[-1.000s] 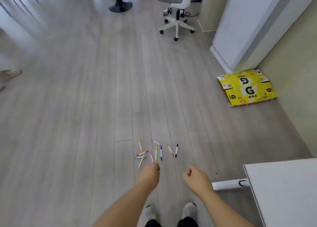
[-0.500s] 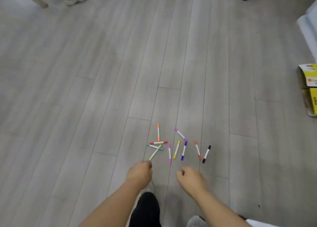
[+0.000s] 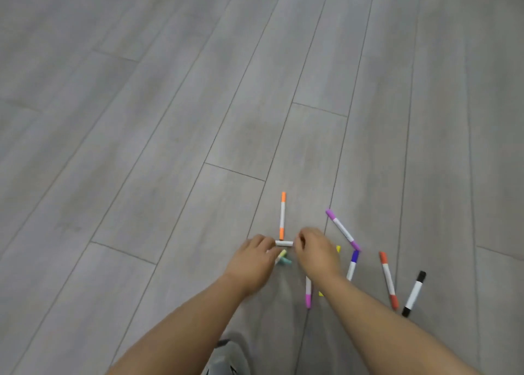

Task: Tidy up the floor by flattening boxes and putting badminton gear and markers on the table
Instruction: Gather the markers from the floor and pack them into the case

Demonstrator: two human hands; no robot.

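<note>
Between left hand [image 3: 252, 261] and right hand [image 3: 316, 257], marker [image 3: 284, 243], open floor [image 3: 170, 91] beyond

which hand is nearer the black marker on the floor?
Right. The right hand sits to the left of the black marker, apart from it; the left hand is even farther left, on the right hand's far side.

No lettering on the markers [image 3: 282, 216] or floor [image 3: 141, 119] is legible.

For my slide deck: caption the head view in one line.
Left hand and right hand at either end of a white-barrelled marker, other markers scattered on the grey floor.
</note>
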